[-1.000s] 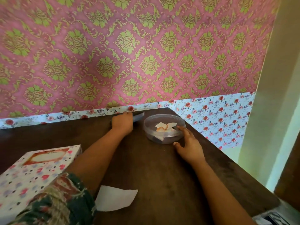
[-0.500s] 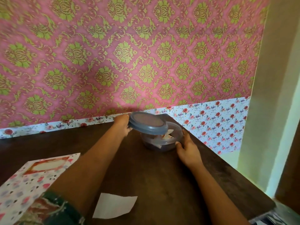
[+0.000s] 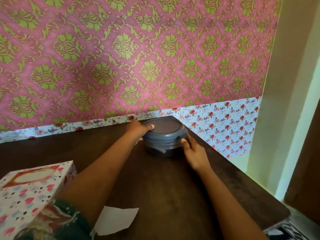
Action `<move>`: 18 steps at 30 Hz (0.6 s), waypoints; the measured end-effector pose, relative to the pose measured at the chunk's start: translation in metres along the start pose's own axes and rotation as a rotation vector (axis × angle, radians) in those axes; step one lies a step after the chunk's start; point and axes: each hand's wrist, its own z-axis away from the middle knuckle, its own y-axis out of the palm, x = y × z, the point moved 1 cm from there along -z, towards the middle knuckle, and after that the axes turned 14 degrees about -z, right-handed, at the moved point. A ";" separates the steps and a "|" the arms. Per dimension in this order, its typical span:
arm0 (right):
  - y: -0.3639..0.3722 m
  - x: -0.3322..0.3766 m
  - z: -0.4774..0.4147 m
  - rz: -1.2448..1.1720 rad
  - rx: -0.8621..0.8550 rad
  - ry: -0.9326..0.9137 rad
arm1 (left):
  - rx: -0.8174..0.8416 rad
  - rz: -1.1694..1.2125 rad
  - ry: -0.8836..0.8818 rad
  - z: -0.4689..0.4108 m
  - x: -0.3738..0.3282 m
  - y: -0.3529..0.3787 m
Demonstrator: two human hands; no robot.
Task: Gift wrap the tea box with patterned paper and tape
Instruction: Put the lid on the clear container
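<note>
Dark table (image 3: 155, 184) | arms outstretched | left hand (image 3: 136, 130) fingers grip lid (image 3: 167, 127) | right hand (image 3: 196, 154) fingers hold container (image 3: 161, 150)

the dark table (image 3: 155, 184) bears a lidded round container (image 3: 166, 136), a patterned box (image 3: 31, 185) and a paper scrap (image 3: 116, 220).

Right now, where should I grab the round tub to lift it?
Grip the tub by its wall just under the lid, coming in from left and right: it is round and low, and the lid's overhanging rim probably gives a ledge.
</note>
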 end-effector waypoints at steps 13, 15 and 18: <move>0.000 0.007 0.002 -0.239 -0.149 0.104 | 0.120 -0.046 -0.079 0.016 -0.009 0.004; 0.000 0.009 -0.013 -0.258 -0.195 0.184 | 0.142 -0.033 -0.094 0.019 -0.012 0.005; -0.002 0.018 -0.042 -0.223 -0.191 0.296 | 0.183 -0.032 -0.076 0.022 -0.016 0.004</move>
